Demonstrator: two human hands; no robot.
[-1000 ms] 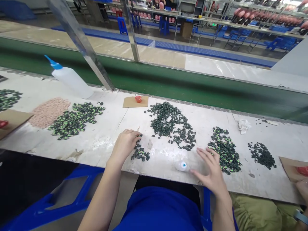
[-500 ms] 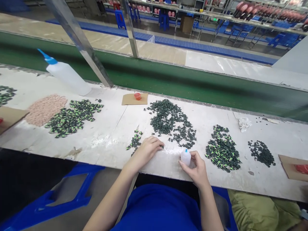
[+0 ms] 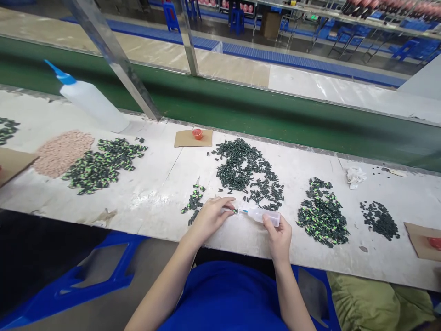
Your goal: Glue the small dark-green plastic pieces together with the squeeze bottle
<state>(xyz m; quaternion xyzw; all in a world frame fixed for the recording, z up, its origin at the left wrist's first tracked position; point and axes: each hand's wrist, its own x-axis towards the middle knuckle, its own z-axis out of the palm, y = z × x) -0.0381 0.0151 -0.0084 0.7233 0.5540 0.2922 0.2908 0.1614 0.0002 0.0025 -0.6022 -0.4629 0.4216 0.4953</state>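
Observation:
My left hand [image 3: 211, 217] is closed in a pinch on a small dark green piece [image 3: 234, 211] near the table's front edge. My right hand [image 3: 279, 234] grips a small clear squeeze bottle [image 3: 263, 214] laid sideways. Its blue nozzle points left and touches the piece. A small cluster of green-marked pieces [image 3: 194, 202] lies just left of my left hand. Behind my hands spreads a big pile of dark green pieces [image 3: 246, 170].
Right of my hands lie a green-and-black pile [image 3: 322, 216] and a smaller dark pile [image 3: 379, 219]. At left are a green-and-black pile [image 3: 99, 164], a pink pile [image 3: 62, 151] and a large white bottle [image 3: 91, 101]. A red cup on cardboard [image 3: 197, 133] stands behind; a green conveyor [image 3: 275, 117] runs beyond.
My right hand picked up the small bottle and turned it sideways toward my left hand. My left hand moved right from the small cluster, holding one piece up to the nozzle.

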